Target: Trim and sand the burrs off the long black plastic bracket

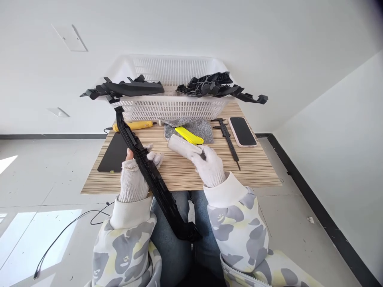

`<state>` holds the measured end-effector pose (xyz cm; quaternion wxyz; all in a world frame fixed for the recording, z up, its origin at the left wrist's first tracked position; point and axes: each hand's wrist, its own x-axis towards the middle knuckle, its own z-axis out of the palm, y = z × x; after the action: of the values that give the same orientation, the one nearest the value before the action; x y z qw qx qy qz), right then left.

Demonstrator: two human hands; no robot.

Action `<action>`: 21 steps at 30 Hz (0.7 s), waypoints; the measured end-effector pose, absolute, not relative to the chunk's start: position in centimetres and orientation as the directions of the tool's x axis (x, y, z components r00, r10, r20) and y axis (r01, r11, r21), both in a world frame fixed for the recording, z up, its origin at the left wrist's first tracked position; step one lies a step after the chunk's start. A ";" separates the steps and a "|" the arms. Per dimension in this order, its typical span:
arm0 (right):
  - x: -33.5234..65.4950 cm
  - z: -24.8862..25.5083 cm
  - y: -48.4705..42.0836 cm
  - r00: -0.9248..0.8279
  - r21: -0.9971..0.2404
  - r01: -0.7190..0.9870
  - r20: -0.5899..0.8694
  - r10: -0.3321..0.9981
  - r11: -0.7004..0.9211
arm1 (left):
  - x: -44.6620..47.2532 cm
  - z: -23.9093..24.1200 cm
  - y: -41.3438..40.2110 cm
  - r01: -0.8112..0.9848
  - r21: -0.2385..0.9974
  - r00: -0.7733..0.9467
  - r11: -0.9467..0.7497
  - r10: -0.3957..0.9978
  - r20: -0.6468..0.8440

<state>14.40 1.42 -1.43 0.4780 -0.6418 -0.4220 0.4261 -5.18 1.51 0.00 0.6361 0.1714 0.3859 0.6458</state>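
Observation:
My left hand (135,174), in a white fingerless glove, is closed around a long black plastic part (149,171) that runs from the basket's front down to my lap. My right hand (209,165), also gloved, is closed on a pale beige block-like object (182,146) held over the striped wooden table (257,167). A yellow utility knife (189,135) lies on a grey cloth (203,128) just beyond my right hand.
A white plastic basket (170,107) at the table's back holds black plastic parts (125,89) and more black parts (215,87) overhanging both sides. A yellow tool (134,125), a black caliper (229,139), a pink-cased phone (242,131) and a black tablet (113,153) lie on the table. A cable (60,235) trails on the floor.

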 end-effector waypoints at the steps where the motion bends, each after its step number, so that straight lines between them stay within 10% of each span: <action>1: 14.5 -1.3 1.3 0.297 -0.977 0.127 -0.129 0.946 -0.173 | -5.2 0.0 1.5 -0.694 0.713 -0.112 0.099 0.964 -0.243; 13: 12.9 -0.4 -0.8 -0.135 -0.932 -0.214 -0.269 0.954 -0.293 | -5.7 -2.7 2.1 -0.714 0.672 0.106 0.195 0.980 -0.171; 21: 11.7 -1.9 0.3 -0.083 -0.893 -0.386 -0.217 0.973 -0.232 | -5.2 -1.1 0.3 -0.648 0.724 0.110 0.238 0.969 -0.220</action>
<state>11.73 0.31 -1.88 0.5196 -0.4341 -0.3377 0.6539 -5.15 0.27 -1.12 0.7074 0.2335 0.3442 0.5716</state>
